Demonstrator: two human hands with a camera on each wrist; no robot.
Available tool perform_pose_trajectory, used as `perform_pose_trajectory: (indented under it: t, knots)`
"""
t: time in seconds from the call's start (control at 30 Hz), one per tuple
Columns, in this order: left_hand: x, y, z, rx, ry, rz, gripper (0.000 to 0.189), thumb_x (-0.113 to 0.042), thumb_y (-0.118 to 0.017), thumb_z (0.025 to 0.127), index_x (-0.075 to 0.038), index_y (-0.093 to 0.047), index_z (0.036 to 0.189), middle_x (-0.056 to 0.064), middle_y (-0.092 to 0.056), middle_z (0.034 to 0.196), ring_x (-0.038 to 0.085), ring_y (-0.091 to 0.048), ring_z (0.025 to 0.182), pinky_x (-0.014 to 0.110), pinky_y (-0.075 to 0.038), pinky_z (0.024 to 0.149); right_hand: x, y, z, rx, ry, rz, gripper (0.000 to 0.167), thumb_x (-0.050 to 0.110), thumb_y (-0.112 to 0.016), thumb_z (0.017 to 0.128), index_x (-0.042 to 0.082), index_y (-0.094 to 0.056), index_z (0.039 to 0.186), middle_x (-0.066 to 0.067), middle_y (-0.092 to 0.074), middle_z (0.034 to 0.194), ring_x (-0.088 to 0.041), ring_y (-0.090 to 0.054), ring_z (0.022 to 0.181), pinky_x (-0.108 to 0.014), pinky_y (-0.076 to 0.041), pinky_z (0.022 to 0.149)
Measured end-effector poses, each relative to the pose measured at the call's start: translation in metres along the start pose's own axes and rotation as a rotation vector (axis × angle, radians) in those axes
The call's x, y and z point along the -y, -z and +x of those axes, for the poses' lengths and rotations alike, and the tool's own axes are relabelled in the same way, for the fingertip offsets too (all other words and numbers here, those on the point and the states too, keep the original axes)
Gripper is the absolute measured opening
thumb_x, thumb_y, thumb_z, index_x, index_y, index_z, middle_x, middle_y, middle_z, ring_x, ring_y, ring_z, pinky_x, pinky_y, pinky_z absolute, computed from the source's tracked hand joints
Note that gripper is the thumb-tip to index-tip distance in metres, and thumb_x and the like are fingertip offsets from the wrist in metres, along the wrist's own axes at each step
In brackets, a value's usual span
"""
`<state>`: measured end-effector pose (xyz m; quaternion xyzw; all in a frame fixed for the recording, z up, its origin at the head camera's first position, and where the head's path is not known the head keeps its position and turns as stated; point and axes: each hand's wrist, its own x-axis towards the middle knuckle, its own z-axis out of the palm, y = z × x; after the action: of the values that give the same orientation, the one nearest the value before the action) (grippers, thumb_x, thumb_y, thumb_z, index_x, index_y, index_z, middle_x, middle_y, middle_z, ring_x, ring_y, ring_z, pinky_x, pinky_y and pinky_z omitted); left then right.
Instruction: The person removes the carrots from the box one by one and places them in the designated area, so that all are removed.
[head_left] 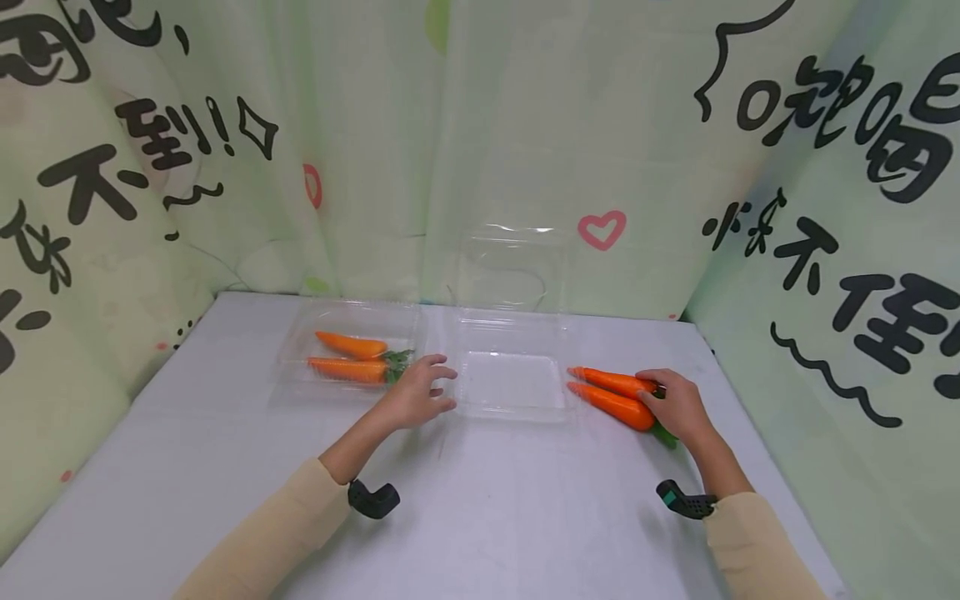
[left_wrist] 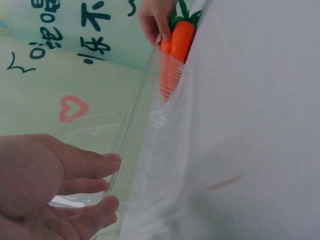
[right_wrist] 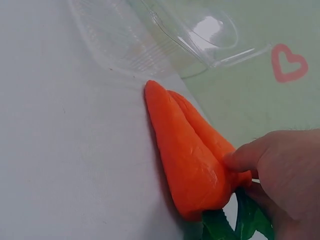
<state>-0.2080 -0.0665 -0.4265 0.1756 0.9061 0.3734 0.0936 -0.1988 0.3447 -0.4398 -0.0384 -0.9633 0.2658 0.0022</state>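
Your right hand (head_left: 678,404) pinches the far carrot (head_left: 609,381) near its leafy end; the near carrot (head_left: 611,407) lies alongside on the desk (head_left: 525,508), right of the open box (head_left: 513,383). Your left hand (head_left: 417,392), fingers loosely spread, is just beside that box's left edge, near the left box (head_left: 360,317) containing two more carrots (head_left: 345,369).

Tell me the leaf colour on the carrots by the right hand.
Green leaves, clearest in the right wrist view.
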Motion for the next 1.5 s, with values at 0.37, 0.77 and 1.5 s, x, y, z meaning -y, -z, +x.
perform_pose_trajectory:
  t: [0.37, 0.77, 1.5]
  knots:
    - [0.002, -0.001, -0.001, -0.015, -0.004, -0.027, 0.050, -0.014, -0.073, 0.086, -0.006, -0.057, 0.133, 0.016, -0.039, 0.151, 0.032, -0.062, 0.118, 0.038, -0.057, 0.090, 0.009, -0.002, -0.003, -0.015, 0.039, 0.002, 0.039, 0.010, -0.059, 0.095, -0.001, -0.055, 0.132, -0.029, -0.050, 0.135, -0.046, -0.047, 0.122, -0.057, -0.046, 0.101]
    - [0.004, 0.009, -0.005, -0.073, -0.066, -0.092, 0.053, -0.012, -0.073, 0.086, -0.009, -0.054, 0.135, 0.015, -0.041, 0.150, 0.035, -0.051, 0.131, 0.044, -0.051, 0.098, 0.053, -0.011, -0.003, 0.019, 0.094, 0.142, 0.042, 0.017, -0.059, 0.096, 0.006, -0.052, 0.137, -0.021, -0.049, 0.140, -0.040, -0.044, 0.129, -0.054, -0.046, 0.103]
    - [0.018, 0.044, -0.029, -0.200, -0.159, -0.043, 0.058, -0.016, -0.075, 0.085, -0.009, -0.052, 0.138, 0.013, -0.050, 0.144, 0.035, -0.052, 0.129, 0.047, -0.051, 0.099, 0.116, -0.024, -0.002, 0.092, 0.259, 0.291, 0.042, 0.016, -0.063, 0.094, 0.005, -0.055, 0.134, -0.018, -0.054, 0.137, -0.038, -0.053, 0.126, -0.048, -0.049, 0.101]
